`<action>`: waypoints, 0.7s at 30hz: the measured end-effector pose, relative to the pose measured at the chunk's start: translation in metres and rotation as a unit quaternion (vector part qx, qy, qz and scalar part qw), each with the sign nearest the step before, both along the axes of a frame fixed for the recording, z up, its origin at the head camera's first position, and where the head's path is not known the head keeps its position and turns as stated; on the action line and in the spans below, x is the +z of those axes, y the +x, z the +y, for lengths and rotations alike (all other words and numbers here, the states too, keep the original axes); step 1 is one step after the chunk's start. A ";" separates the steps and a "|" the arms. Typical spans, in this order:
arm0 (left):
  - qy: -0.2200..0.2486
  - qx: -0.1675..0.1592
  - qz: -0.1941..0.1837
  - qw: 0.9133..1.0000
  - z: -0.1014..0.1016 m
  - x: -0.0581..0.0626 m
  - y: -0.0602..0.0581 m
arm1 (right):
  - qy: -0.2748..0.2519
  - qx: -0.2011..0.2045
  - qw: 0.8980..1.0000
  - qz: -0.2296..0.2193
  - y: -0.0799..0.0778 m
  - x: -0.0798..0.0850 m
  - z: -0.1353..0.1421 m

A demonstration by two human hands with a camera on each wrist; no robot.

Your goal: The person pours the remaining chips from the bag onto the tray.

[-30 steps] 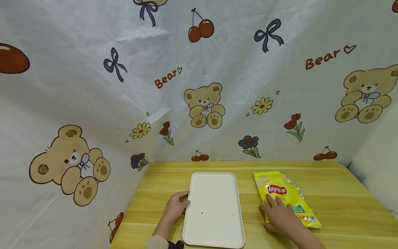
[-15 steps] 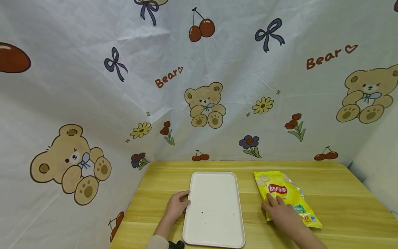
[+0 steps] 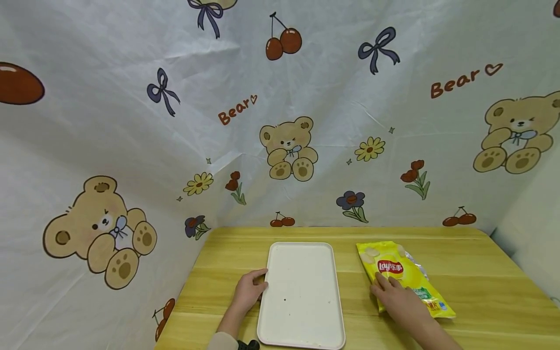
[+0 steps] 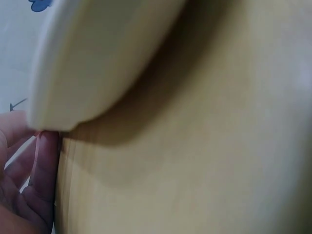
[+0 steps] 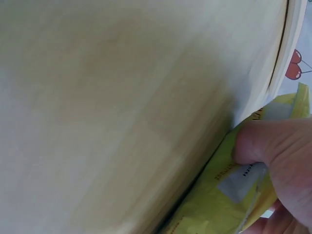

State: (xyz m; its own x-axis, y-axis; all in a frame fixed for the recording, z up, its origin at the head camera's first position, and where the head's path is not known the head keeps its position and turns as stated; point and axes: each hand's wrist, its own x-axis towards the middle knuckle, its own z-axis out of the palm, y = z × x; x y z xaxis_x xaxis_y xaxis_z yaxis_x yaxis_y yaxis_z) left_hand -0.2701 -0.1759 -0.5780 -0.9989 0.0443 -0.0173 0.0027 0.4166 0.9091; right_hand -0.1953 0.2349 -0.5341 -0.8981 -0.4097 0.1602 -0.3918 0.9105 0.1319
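Note:
In the head view a white rectangular tray (image 3: 302, 291) lies lengthwise on the wooden table. My left hand (image 3: 248, 292) holds its left rim, thumb and finger at the edge; the left wrist view shows fingertips (image 4: 46, 141) against the underside of the rim. To the right is a yellow Lay's bag of potato chips (image 3: 391, 257), lying at a slant. My right hand (image 3: 404, 306) grips its lower left side. The right wrist view has the thumb (image 5: 251, 144) pressed on the bag's face near the table, with other fingers on the opposite side, partly hidden.
The light wooden table (image 3: 481, 272) extends past the bag to the right. A white cloth (image 3: 332, 97) printed with bears, bows and cherries hangs behind and along the left side. A dark wrist strap (image 3: 248, 345) shows at the bottom edge.
My right hand's spread fingers have drawn in around the bag's lower left side, and the thumb is tucked out of sight. The bag's lower end has shifted slightly right. The left hand stays put.

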 end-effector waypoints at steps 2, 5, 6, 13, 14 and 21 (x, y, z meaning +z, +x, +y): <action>-0.001 0.002 0.000 1.000 0.000 0.000 0.000 | 0.001 -0.004 1.000 -0.002 0.001 0.001 0.001; -0.003 0.000 0.007 1.000 -0.001 0.000 0.001 | 0.000 -0.011 1.000 -0.003 0.001 0.003 0.002; -0.002 0.001 0.005 1.000 -0.001 0.000 0.001 | 0.000 -0.013 1.000 -0.002 0.001 0.003 0.003; -0.007 -0.003 0.013 1.000 -0.002 -0.003 0.001 | 0.004 -0.011 0.999 0.033 0.000 0.003 0.009; -0.008 -0.003 0.014 1.000 -0.002 -0.003 0.001 | 0.004 -0.009 0.999 0.038 0.001 0.003 0.009; -0.006 0.000 0.009 1.000 -0.002 -0.002 0.000 | 0.013 -0.013 0.999 0.037 0.003 0.007 0.009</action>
